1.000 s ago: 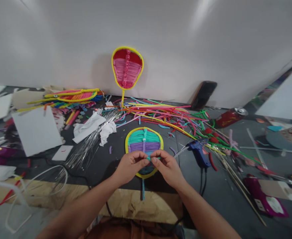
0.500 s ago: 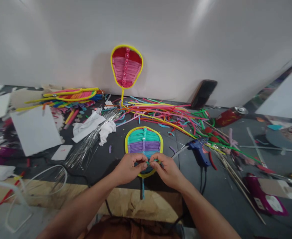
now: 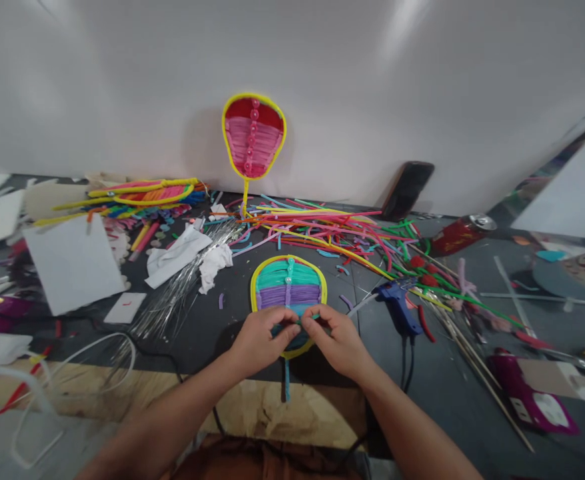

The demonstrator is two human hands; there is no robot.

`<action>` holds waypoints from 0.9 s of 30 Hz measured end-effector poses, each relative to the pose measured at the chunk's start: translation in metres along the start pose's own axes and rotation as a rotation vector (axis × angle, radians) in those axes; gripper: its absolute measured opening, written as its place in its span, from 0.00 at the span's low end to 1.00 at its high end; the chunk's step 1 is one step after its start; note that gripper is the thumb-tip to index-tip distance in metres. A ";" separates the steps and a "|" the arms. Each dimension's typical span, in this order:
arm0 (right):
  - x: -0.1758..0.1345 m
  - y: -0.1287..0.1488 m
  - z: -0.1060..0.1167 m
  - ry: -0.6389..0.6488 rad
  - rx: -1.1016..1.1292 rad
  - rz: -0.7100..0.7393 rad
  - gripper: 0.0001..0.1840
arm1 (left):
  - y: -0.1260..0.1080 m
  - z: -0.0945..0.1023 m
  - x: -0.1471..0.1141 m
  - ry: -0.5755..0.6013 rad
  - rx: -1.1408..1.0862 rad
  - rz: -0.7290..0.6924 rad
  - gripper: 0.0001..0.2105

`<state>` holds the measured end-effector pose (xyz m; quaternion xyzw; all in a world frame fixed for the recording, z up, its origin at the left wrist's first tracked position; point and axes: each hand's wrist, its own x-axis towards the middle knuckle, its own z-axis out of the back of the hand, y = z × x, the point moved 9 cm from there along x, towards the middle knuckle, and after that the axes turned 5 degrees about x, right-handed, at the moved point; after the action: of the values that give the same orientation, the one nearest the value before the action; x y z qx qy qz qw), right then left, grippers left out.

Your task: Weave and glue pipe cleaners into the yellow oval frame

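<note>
The head camera looks down on my left hand (image 3: 265, 333) and right hand (image 3: 337, 337), thumb tips nearly meeting, each with thumb and forefinger pinching a small green piece (image 3: 300, 322) that my fingers mostly cover. Both are over the lower half of the teal-and-purple paddle (image 3: 272, 294); whether they touch it I can't tell. That paddle lies on the dark tabletop right in front of me, its yellow rim bare at the top and upper sides, its pale blue stem (image 3: 287, 380) running toward me over the wooden strip (image 3: 252, 413) along the near edge. Left of the paddle, dark tabletop shows with a small purple offcut (image 3: 221, 301) on it, until crumpled paper (image 3: 215, 267) and silver strands (image 3: 172, 293) bound that side. On its right the room is tighter: the nozzle of a blue glue gun (image 3: 400, 307) points toward the rim, near my right fingers. A heap of coloured fuzzy stems (image 3: 317, 223) closes off the far side of the paddle, and behind that a pink-and-red paddle (image 3: 253, 137) stands upright before the pale wall (image 3: 337, 100). A phone (image 3: 407, 190) leans beyond the paddle to the right, with a tilted red can (image 3: 462, 235) further out. Compared with a second ago, my thumb tips are closer together and less green shows between them; the paddle and glue gun haven't moved.
</note>
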<state>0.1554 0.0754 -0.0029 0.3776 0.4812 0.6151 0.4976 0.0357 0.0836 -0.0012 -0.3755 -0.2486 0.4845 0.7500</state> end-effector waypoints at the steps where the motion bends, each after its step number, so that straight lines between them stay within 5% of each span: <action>1: 0.000 -0.002 0.000 -0.019 0.083 -0.021 0.11 | 0.004 0.000 0.000 -0.016 -0.115 0.055 0.06; 7: -0.004 -0.004 -0.003 -0.086 0.327 -0.045 0.11 | 0.015 -0.014 -0.002 0.013 -0.708 0.262 0.12; 14: -0.004 0.012 0.001 -0.056 0.140 0.126 0.06 | 0.021 -0.019 -0.002 0.047 -0.927 0.312 0.15; 21: -0.004 0.017 0.003 -0.051 -0.004 0.184 0.05 | 0.011 -0.018 -0.002 0.162 -0.660 0.209 0.16; 27: -0.002 0.016 -0.003 0.032 -0.128 0.185 0.05 | -0.006 -0.005 -0.001 0.153 -0.020 -0.068 0.07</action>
<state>0.1489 0.0717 0.0116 0.3778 0.4121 0.6937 0.4540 0.0419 0.0800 0.0007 -0.4101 -0.2080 0.4262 0.7790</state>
